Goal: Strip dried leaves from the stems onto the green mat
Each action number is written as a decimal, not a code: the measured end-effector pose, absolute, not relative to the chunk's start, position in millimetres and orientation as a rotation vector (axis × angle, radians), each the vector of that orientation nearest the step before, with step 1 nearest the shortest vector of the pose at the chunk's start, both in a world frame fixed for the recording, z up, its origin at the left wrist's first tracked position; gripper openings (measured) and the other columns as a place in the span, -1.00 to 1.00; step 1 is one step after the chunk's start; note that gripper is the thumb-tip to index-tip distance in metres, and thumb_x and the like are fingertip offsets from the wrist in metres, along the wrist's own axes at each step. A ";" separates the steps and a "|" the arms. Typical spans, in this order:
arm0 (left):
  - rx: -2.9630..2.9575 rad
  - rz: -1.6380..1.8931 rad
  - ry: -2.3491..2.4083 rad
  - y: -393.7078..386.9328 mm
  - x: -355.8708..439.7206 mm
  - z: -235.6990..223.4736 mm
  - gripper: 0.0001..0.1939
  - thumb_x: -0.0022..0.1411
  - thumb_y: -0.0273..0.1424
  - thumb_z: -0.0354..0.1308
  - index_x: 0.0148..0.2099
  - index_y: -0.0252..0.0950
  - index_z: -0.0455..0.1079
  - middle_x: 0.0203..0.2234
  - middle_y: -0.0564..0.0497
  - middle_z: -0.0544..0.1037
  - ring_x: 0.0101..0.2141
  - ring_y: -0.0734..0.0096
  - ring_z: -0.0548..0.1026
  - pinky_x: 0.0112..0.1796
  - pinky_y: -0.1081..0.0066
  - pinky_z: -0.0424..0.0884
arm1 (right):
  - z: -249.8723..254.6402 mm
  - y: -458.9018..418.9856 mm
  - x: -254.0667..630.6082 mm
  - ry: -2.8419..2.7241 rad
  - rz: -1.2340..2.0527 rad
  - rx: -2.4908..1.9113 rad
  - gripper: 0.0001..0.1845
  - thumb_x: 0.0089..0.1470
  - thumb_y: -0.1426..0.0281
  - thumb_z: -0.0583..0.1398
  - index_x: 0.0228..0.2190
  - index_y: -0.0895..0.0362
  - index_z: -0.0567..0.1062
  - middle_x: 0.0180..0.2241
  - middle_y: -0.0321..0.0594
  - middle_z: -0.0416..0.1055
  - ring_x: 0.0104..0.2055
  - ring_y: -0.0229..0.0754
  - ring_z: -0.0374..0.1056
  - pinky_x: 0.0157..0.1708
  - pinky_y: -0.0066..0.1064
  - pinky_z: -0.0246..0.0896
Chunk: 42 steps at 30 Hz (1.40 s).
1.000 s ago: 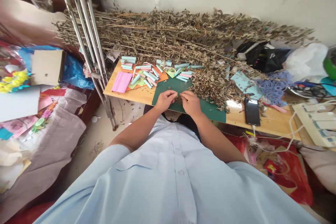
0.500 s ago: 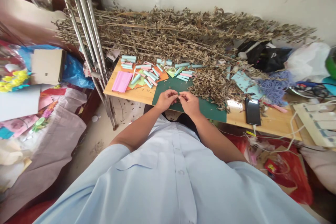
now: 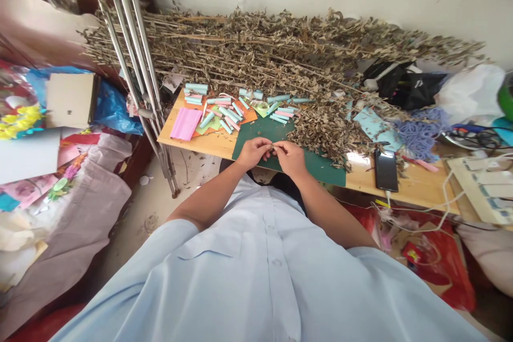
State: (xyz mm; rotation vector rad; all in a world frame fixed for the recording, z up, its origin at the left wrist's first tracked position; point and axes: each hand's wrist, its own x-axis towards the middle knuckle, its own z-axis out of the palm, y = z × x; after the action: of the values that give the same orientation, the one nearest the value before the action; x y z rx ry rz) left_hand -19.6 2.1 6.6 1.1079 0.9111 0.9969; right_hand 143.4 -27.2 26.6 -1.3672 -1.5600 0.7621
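Observation:
My left hand (image 3: 254,153) and my right hand (image 3: 290,157) meet over the front edge of a dark green mat (image 3: 260,129). Fingers of both hands are closed in a pinch around a small brownish bit (image 3: 272,148), which looks like dried leaf, though it is too small to be sure. Just right of my right hand lies a heap of crumbled dried leaves (image 3: 320,133) on the mat. Beyond my left hand are small blue and pink paper rolls (image 3: 230,115) on orange and green paper sheets, with a folded pink paper (image 3: 186,124) beside them.
Long dried leafy stalks (image 3: 248,43) stretch along the wall behind the wooden table (image 3: 222,150). Metal crutches (image 3: 136,53) lean at the left. A phone (image 3: 386,171) with a cable, purple cord (image 3: 420,131) and a power strip (image 3: 487,181) lie at the right.
My fingertips have shifted slightly, and the small brown bit between them shows more plainly. Both hands stay in about the same place.

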 end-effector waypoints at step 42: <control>1.099 0.973 0.928 0.7 -16.4 3.0 -0.71 0.17 -0.30 0.33 -0.15 -0.41 0.48 -0.58 0.06 0.51 -0.58 0.54 0.47 -0.51 0.50 0.44 | 26.1 -27.4 140.9 -1.492 0.761 -1.481 -0.76 0.12 0.28 0.21 -0.20 0.06 0.59 -0.28 -0.20 0.60 -0.27 -0.12 0.51 -0.15 -0.22 0.47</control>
State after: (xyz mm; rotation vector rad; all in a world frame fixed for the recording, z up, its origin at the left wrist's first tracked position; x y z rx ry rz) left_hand -16.4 0.7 3.0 1.0989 0.9279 0.9732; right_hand 140.9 -27.4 26.1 -1.4808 -1.4922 0.7613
